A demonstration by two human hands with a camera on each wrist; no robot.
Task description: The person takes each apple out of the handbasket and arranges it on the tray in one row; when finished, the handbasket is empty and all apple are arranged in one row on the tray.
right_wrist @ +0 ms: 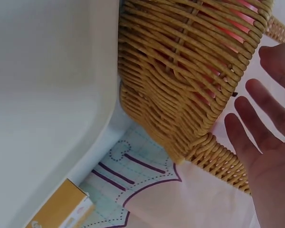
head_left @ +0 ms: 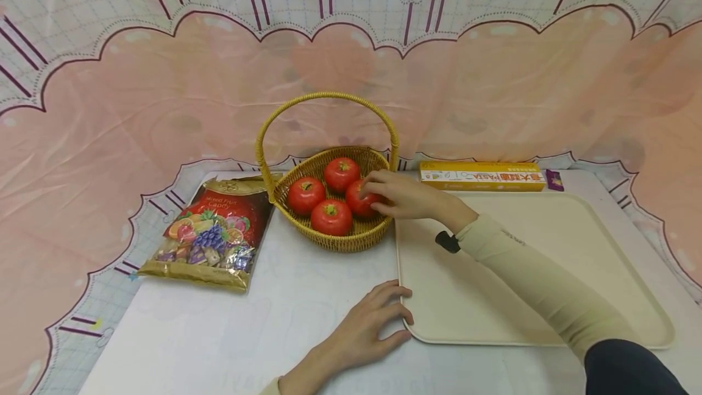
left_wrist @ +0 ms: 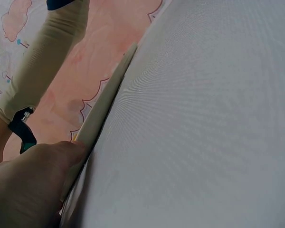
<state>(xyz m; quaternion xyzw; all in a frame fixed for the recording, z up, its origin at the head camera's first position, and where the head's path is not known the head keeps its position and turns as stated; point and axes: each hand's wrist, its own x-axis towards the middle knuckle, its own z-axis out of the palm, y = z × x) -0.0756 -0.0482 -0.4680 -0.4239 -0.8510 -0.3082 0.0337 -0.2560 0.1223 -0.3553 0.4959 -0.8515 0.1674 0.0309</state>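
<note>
Right hand [head_left: 403, 194]: fingers spread, slightly bent over the rightmost red apple [head_left: 359, 205], mid-frame; can't tell if fingertips touch it. That apple sits with three other red apples [head_left: 331, 218] in the wicker basket [head_left: 348, 241], handle up. Left hand [head_left: 370, 325]: bottom centre, fingers loosely bent, resting on the lower-left rim of the cream tray [head_left: 526, 273], which fills lower right. Mixed Fruit Candy bag [head_left: 216, 230] left of basket. Yellow-white PASTA box [head_left: 482, 177] behind tray, small purple packet [head_left: 554, 180] at its right end.

a candy bag [head_left: 211, 233] lies on the table [head_left: 296, 291], a pasta box [head_left: 482, 176] beside a purple packet [head_left: 554, 180].
</note>
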